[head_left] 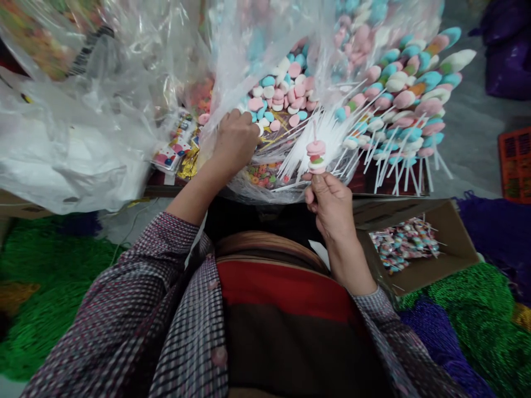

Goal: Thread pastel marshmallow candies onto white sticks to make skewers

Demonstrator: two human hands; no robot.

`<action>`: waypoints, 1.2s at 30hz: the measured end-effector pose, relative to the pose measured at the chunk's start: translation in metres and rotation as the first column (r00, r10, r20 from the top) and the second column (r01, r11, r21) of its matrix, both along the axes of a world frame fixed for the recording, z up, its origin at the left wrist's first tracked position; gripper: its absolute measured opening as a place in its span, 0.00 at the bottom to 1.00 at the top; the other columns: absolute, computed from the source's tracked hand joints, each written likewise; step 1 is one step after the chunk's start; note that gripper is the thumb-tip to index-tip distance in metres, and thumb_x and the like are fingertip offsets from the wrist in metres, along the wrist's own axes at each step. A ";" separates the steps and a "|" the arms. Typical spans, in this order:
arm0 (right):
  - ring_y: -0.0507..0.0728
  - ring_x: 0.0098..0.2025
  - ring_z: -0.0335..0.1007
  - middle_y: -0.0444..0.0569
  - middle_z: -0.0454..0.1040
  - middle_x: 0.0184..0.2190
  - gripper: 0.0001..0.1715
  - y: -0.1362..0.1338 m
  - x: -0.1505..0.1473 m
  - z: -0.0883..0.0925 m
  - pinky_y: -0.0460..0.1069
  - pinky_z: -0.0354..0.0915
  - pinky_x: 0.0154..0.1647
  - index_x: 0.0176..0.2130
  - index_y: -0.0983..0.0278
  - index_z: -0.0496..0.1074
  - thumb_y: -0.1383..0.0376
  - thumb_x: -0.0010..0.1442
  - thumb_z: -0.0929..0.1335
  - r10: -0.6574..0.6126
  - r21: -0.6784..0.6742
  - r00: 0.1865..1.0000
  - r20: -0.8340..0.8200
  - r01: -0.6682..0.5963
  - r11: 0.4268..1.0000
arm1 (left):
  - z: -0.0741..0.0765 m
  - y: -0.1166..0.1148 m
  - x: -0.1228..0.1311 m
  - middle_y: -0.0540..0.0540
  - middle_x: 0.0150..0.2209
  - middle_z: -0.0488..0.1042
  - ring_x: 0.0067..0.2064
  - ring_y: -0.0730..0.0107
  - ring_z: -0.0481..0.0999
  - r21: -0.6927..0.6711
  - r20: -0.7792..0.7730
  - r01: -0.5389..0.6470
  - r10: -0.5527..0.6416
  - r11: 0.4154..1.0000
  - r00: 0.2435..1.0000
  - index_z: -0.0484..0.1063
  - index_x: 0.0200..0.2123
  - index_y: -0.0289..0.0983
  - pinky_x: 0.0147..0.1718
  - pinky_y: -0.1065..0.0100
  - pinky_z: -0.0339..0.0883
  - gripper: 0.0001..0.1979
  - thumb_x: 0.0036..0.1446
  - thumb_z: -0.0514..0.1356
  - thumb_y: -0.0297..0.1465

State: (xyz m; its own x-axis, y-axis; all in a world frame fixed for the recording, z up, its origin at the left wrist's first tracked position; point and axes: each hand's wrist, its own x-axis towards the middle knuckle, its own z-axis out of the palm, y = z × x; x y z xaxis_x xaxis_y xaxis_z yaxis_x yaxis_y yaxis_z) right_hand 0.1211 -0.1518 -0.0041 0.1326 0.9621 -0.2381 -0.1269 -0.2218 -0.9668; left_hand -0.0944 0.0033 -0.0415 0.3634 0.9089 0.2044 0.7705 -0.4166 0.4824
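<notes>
My right hand (329, 202) is closed around the bottom of a thin white stick with a few candy pieces (316, 156) threaded on it, pink on top, held upright. My left hand (235, 138) reaches into a clear plastic bag (232, 50) of loose pink, blue and white candies (282, 94), its fingers curled among them; what they pinch is hidden. A bundle of bare white sticks (321, 138) lies in front of my right hand. Finished candy skewers (409, 94) are fanned out at the right.
A cardboard box (452, 260) of wrapped candy skewers stands at my right side. Crumpled clear and white plastic bags (74, 138) pile up on the left. Green (45, 276) and purple (493, 221) fringed material covers the floor. An orange crate (516, 160) sits at far right.
</notes>
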 end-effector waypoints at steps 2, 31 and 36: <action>0.46 0.18 0.49 0.35 0.62 0.18 0.27 -0.001 0.000 -0.002 0.44 0.46 0.18 0.36 0.61 0.75 0.40 0.61 0.72 0.006 -0.002 1.000 0.020 -0.006 1.000 | 0.003 -0.007 0.003 0.34 0.37 0.76 0.52 0.39 0.70 0.003 -0.020 0.033 -0.033 0.999 0.999 0.73 0.23 0.44 0.56 0.35 0.57 0.14 0.62 0.60 0.37; 0.49 0.18 0.58 0.38 0.65 0.15 0.23 -0.004 -0.009 -0.005 0.45 0.51 0.21 0.37 0.63 0.77 0.50 0.68 0.63 0.285 -0.078 0.901 0.327 -0.275 0.958 | -0.012 -0.067 0.044 0.51 0.34 0.80 0.35 0.74 0.79 -0.266 0.781 -0.061 0.253 0.962 0.570 0.75 0.40 0.42 0.39 0.69 0.76 0.03 0.65 0.63 0.34; 0.49 0.18 0.57 0.38 0.65 0.15 0.22 -0.004 -0.008 -0.005 0.45 0.52 0.22 0.37 0.64 0.77 0.51 0.67 0.63 0.296 -0.106 0.892 0.341 -0.277 0.955 | -0.022 -0.064 0.044 0.50 0.34 0.81 0.35 0.74 0.80 -0.209 0.756 -0.075 0.210 0.975 0.620 0.74 0.41 0.42 0.38 0.70 0.77 0.05 0.68 0.60 0.35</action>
